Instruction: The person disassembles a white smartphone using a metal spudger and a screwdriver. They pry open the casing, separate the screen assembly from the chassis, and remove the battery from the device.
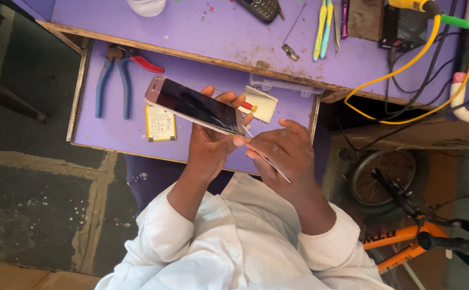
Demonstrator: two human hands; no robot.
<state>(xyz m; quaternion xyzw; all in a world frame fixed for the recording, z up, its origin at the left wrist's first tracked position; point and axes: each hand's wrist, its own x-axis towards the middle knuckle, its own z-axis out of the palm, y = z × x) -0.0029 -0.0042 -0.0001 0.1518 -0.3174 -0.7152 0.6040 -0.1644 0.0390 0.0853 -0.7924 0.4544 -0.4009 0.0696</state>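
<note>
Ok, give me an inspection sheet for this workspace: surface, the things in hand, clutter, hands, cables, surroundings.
Surface: purple pull-out drawer under a purple bench top, both scuffed.
Job's things: smartphone with cracked screen; thin metal tool at its lower corner.
Clutter: blue-handled pliers, a red-handled tool, flat battery, small white box, tweezers, keypad phone.
Hands: left hand holds the smartphone; right hand holds the thin metal tool.
Cables: yellow cable and black leads trail off the bench.
Surroundings: orange bicycle, dark tiled floor.

Phone (194,105): glossy cracked glass, metal rim. Drawer (111,137): matt painted wood. Pliers (112,80): plastic grips.
</note>
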